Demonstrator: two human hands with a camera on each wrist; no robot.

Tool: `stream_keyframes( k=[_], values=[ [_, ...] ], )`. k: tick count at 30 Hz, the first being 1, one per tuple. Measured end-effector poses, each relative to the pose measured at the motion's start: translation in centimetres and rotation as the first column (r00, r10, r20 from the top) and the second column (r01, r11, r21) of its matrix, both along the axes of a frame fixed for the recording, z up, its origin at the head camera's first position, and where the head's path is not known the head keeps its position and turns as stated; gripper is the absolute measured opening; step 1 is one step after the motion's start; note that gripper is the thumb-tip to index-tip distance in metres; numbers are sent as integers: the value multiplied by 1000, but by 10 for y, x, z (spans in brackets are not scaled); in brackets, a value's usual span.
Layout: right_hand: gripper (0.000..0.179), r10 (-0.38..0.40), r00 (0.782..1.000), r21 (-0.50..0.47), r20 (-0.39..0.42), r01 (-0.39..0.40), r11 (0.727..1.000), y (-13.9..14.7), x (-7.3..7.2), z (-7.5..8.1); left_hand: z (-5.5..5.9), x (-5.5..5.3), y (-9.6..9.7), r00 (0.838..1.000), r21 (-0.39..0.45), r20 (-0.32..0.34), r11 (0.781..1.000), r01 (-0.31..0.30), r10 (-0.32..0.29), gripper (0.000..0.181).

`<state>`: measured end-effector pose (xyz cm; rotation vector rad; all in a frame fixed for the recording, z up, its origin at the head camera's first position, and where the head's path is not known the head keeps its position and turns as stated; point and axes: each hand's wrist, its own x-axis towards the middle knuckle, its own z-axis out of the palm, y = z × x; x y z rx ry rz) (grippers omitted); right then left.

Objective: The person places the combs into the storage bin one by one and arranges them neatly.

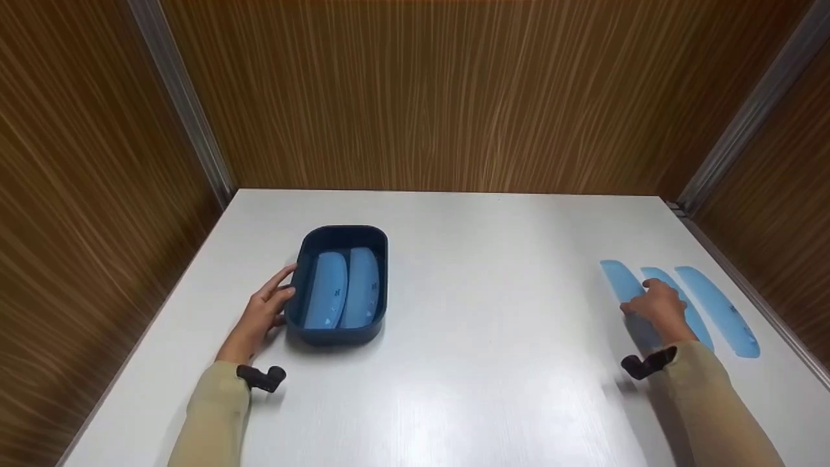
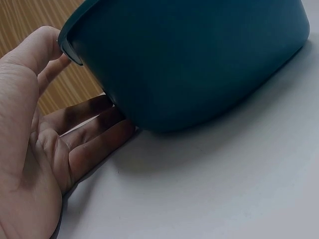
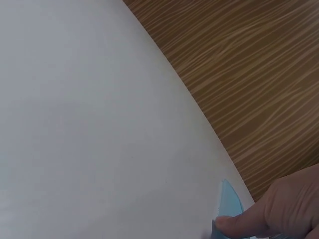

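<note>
A dark blue, round-cornered box (image 1: 384,279) stands left of centre on the white table. Two flat, curved light-blue pieces (image 1: 327,288) with small dark print lie side by side in it. My left hand (image 1: 262,314) rests against the box's left side, thumb near the rim and the other fingers fairly straight along the wall (image 2: 199,64). At the far right, my right hand (image 1: 658,310) holds the leftmost of three similar light-blue pieces (image 1: 619,277), thumb at its left edge. In the right wrist view, the thumb touches a light-blue piece (image 3: 229,199); the other fingertips are hidden.
The middle curved piece (image 1: 700,327) lies partly under my right hand. Another curved piece (image 1: 716,308) lies nearest the table's right edge. Wood-grain panels (image 1: 447,97) enclose the white table (image 1: 480,279) at the back and sides.
</note>
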<state>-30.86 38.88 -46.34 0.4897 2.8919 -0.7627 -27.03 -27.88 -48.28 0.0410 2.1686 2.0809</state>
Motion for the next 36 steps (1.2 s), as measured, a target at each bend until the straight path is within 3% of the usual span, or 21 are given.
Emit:
stream_keyframes(
  k=[4,13,23,29,36],
  values=[
    [81,11,999,9,30,-11,1000,2,-1,2,0,-1,0,1000,0,-5,1000,6,-6,53],
    [95,29,995,-146,97,-14,989,4,0,4,-17,-9,-8,999,-35,-35,999,-18,17,53],
    [96,41,996,-212,84,-22,977,8,1,4,-20,-12,-11,1000,-23,-26,1000,-4,4,52],
    [89,42,990,-363,135,10,932,17,6,3,-20,-14,-11,1000,-30,-22,1000,-8,8,54],
    [90,27,987,-521,159,61,851,21,9,0,-19,-15,-12,1000,-31,-31,1000,-4,3,53]
  ],
)
